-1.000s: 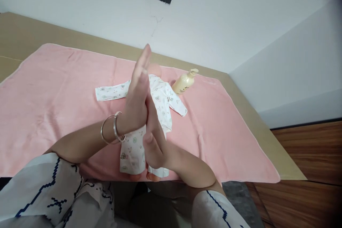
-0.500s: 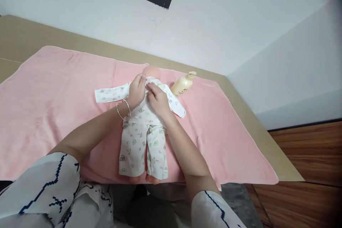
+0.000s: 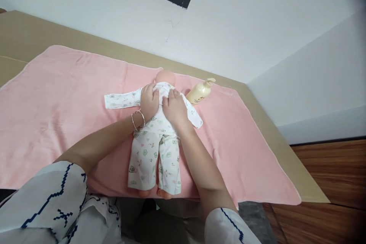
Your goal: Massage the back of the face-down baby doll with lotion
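A baby doll lies on a pink blanket, its bald head toward the wall and its feet at the near edge. It wears a white patterned long-sleeved top and matching trousers. My left hand, with bangles at the wrist, rests flat on the left side of the doll's chest. On the right side of the chest lies my right hand, palm down with fingers stretched out. The doll's face is not visible. Both its sleeves spread outward on the blanket.
A pale yellow pump bottle leans on the blanket just right of the doll's shoulder. The blanket covers a tan table set against a white wall. Brown wooden panels stand at the lower right.
My hands have moved apart from the middle of the doll's neckline to either side of its chest. Their fingers now lie flatter. The view has shifted slightly.
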The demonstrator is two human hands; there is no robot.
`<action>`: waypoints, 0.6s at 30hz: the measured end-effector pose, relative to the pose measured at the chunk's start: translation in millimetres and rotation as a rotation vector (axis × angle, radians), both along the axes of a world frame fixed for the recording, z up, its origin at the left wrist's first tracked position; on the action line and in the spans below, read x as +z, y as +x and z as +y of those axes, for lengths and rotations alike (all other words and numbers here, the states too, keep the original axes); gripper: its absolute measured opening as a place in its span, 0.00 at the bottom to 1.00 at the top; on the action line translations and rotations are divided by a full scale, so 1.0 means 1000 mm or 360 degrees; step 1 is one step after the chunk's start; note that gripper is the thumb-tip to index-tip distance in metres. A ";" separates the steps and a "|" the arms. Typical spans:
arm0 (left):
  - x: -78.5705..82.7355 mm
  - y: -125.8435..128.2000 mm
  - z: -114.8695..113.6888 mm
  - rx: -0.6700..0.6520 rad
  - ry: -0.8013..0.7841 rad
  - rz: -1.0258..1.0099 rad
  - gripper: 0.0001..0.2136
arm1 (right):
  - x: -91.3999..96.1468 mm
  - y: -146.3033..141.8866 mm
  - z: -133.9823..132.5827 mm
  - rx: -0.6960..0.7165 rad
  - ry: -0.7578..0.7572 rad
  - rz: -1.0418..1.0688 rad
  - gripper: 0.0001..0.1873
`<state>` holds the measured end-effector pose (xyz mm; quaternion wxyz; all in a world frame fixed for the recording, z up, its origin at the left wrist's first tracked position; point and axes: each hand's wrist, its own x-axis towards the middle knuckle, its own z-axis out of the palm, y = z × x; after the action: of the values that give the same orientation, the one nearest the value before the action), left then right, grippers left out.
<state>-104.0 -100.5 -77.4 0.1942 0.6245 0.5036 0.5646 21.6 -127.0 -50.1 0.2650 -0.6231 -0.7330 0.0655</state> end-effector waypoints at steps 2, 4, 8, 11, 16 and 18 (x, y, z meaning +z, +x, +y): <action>-0.003 0.000 0.001 0.0012 0.0033 0.0023 0.14 | 0.002 -0.004 -0.003 0.0168 0.0023 -0.0109 0.29; -0.006 0.000 0.002 0.0016 0.0069 0.0055 0.14 | 0.002 0.002 0.002 0.0316 -0.0013 -0.0125 0.27; -0.009 0.001 0.002 0.0015 0.0130 0.0104 0.13 | -0.002 0.018 0.017 0.0106 -0.0080 0.0010 0.29; -0.009 0.000 0.003 0.0021 0.0106 0.0133 0.14 | 0.000 0.011 0.009 -0.0104 -0.0010 -0.0083 0.30; -0.005 0.000 0.004 -0.0028 0.0057 0.0314 0.15 | 0.008 -0.004 -0.004 0.0426 0.0005 -0.0218 0.26; -0.005 0.000 0.003 -0.0022 0.0047 0.0382 0.16 | 0.005 0.006 0.005 0.0452 -0.0022 -0.0114 0.25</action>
<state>-103.7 -97.1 -82.5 0.1271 0.6940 0.5104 0.4917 27.2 -122.4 -45.3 0.2223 -0.5168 -0.8223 0.0851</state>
